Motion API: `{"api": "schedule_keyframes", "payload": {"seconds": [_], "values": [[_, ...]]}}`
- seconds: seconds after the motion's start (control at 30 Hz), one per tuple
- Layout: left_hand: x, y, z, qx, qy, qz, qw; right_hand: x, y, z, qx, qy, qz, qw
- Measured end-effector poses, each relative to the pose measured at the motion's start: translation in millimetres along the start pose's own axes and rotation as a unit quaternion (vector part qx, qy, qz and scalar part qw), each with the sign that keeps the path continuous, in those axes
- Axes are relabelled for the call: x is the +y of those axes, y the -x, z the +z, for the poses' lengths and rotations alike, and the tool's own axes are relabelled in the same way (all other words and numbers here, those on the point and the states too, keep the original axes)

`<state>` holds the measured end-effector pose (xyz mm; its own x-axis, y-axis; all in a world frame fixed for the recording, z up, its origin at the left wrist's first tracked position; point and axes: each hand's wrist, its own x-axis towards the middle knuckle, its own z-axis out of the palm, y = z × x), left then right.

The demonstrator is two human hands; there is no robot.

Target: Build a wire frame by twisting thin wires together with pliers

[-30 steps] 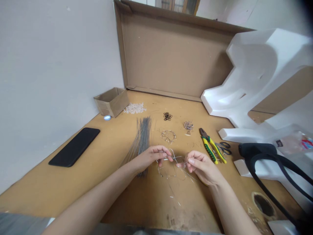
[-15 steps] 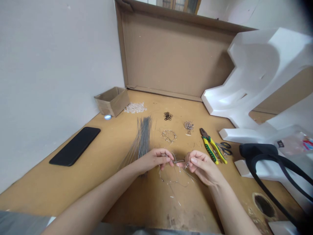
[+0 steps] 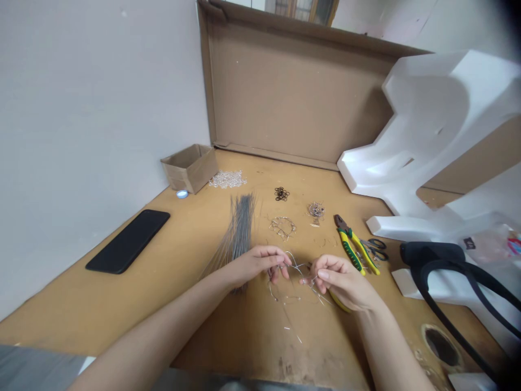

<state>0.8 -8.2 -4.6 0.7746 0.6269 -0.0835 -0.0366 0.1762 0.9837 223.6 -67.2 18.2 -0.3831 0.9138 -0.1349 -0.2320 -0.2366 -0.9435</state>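
Thin bent wire [image 3: 298, 267] stretches between my two hands above the table. My left hand [image 3: 272, 263] pinches its left part, the thumb pressed against the fingers. At the right, my right hand [image 3: 331, 274] grips the other part between thumb and forefinger. Under the right hand a yellow curved handle [image 3: 340, 302] shows in part. Loose wire pieces [image 3: 292, 298] lie below the hands. Beside my left wrist is a bundle of straight grey wires [image 3: 242, 225]. A ring of twisted wire [image 3: 283, 227] lies just beyond the hands.
Yellow-green pliers [image 3: 354, 247] and scissors [image 3: 376, 248] lie at the right, near white foam [image 3: 407, 225] and a black strap [image 3: 431, 255]. Farther back are black rings [image 3: 281, 194], a small metal pile [image 3: 316, 209], clear pieces [image 3: 228, 178] and a cardboard box [image 3: 191, 168]. A black phone [image 3: 128, 241] lies left.
My hands have moved slightly apart, with more wire showing between them. The yellow handle under my right hand has come into sight. The whole view has shifted a little.
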Motion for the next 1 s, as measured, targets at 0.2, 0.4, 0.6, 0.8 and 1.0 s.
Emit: {"api": "schedule_keyframes", "payload": {"seconds": [0.2, 0.4, 0.6, 0.8, 1.0], "values": [[0, 0, -0.7, -0.016, -0.016, -0.004, 1.000, 1, -2, 2, 0.010, 0.002, -0.022, 1.000], [-1, -1, 1.7, -0.014, -0.019, -0.015, 1.000, 3, -4, 12, 0.083, 0.136, -0.030, 0.987], [-4, -1, 2.7, -0.024, -0.037, -0.010, 0.999, 4, -4, 26, 0.137, 0.354, -0.122, 0.917], [-5, -2, 2.9, -0.025, -0.027, -0.016, 0.999, 7, -5, 28, 0.128, 0.482, -0.260, 0.827], [-5, -2, 3.7, -0.037, -0.018, -0.020, 0.999, 15, -11, 26, 0.101, 0.543, -0.329, 0.766]]}}
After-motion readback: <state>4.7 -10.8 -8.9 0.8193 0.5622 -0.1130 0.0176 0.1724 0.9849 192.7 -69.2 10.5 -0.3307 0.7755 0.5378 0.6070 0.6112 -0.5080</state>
